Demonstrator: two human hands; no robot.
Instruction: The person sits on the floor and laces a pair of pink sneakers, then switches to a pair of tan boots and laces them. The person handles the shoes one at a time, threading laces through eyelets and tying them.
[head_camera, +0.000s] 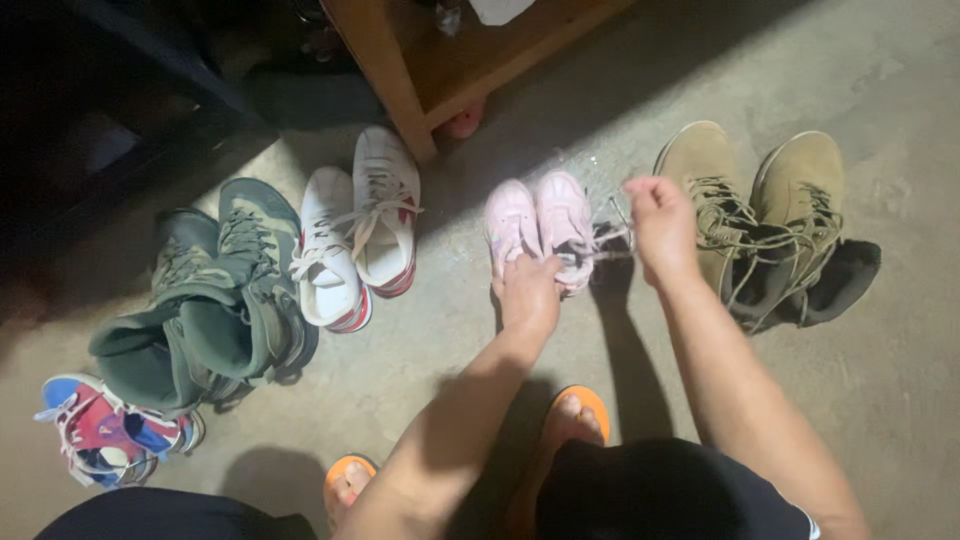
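Pink sneakers (540, 228) on grey concrete floor (900, 90), wooden furniture leg (385, 75) behind

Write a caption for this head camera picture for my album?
Left hand steadies small pink shoes while right hand pulls a lace.

2 pink sneakers (540, 228), 2 white sneakers (355, 230), 2 tan boots (760, 190), 2 green boots (215, 300), 2 red/blue sneakers (105, 430), 2 orange sandals (575, 410), 1 wooden bench (400, 60).

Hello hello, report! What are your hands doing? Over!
Left hand pressing down on pink sneakers. Right hand pinching their lace, pulled taut. Tan boots close beside, not touching.
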